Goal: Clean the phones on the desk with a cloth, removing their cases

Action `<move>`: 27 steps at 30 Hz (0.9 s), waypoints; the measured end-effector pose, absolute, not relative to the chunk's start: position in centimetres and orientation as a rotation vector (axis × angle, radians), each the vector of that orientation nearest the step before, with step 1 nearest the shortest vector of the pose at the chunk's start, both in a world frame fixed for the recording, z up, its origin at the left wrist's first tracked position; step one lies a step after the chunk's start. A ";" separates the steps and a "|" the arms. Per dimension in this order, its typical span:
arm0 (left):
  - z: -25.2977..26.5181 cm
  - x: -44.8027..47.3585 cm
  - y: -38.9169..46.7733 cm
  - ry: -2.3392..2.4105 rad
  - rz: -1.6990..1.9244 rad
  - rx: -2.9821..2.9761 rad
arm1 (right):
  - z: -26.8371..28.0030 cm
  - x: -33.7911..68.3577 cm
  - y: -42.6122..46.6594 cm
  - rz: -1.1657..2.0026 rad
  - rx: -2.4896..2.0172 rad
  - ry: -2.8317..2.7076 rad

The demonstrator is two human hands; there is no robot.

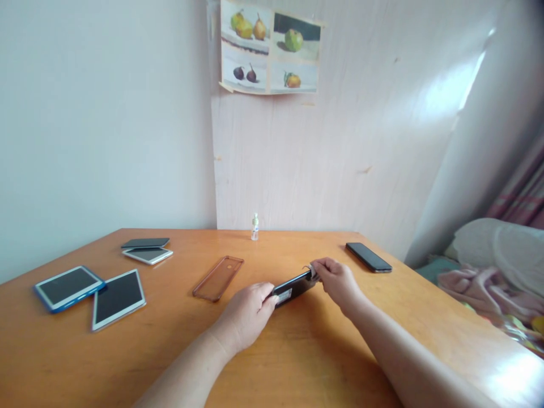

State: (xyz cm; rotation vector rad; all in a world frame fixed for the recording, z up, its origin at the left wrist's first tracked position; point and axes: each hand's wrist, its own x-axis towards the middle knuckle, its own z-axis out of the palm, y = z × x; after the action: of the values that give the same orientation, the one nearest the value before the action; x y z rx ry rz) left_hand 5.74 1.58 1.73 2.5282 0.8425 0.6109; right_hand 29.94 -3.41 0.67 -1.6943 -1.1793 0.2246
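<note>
My left hand [250, 311] is closed around the near left end of a dark phone [295, 290], with the thumb along its edge. The phone is tilted up above the table, and a pale label shows on its face. At its far right end, my right hand [338, 280] pinches a small greyish piece that looks like cloth [314, 273], pressed against the phone's corner. To the left of the phone lies a clear brownish phone case [219, 277], flat on the table.
On the wooden table [178, 351], a blue-edged tablet [70, 288] overlaps a white tablet [119, 299] at left. Behind them a dark phone [145, 242] rests partly over a white device [148, 255]. A small bottle [255, 228] stands at the back; another phone [368, 257] lies right.
</note>
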 end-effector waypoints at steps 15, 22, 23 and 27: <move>1.4 5.8 1.7 0.832 0.629 2.467 | 0.9 25.9 -4.0 0.385 -1.492 -1.409; 0.9 5.7 2.2 0.899 0.618 2.449 | 0.3 31.3 -2.9 0.356 -1.660 -1.029; 0.8 5.7 2.2 0.912 0.618 2.442 | 0.2 31.4 -2.8 0.361 -1.654 -1.009; 0.3 5.7 2.5 0.940 0.637 2.394 | 0.4 31.2 -2.9 0.386 -1.608 -0.949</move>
State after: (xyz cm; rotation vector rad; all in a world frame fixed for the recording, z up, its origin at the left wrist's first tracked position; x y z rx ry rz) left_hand 5.66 2.54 0.31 2.3940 0.9396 0.6370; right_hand 31.23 -2.91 0.37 -1.6082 -0.9491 0.3856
